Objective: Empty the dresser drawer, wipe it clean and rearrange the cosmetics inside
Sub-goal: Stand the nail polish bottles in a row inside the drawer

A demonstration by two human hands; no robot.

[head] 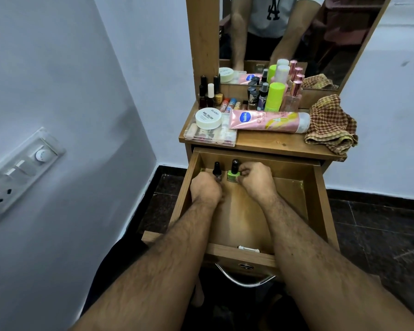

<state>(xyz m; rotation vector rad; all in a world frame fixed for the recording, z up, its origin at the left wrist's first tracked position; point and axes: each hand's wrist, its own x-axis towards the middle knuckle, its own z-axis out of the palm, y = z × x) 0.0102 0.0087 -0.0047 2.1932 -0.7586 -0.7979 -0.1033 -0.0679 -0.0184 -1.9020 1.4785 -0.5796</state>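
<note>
The wooden dresser drawer point(294, 197) is pulled open in front of me. Both hands are inside it at the far left. My left hand point(206, 189) is closed around the base of a dark nail polish bottle point(216, 168) standing upright. My right hand point(256, 180) grips a green nail polish bottle point(232, 173) with a black cap, upright beside the first. On the dresser top lie a pink Vaseline tube point(268, 121), a white round jar point(208, 118) on a clear plastic box point(210, 136), and several upright bottles point(275, 96). A checked cloth point(330, 126) sits at the right.
A mirror point(296, 32) rises behind the dresser top and reflects a person's torso and arms. A white wall with a switch panel point(22, 173) is on the left. The drawer's metal handle point(245, 277) is near my forearms. Dark floor tiles lie on the right.
</note>
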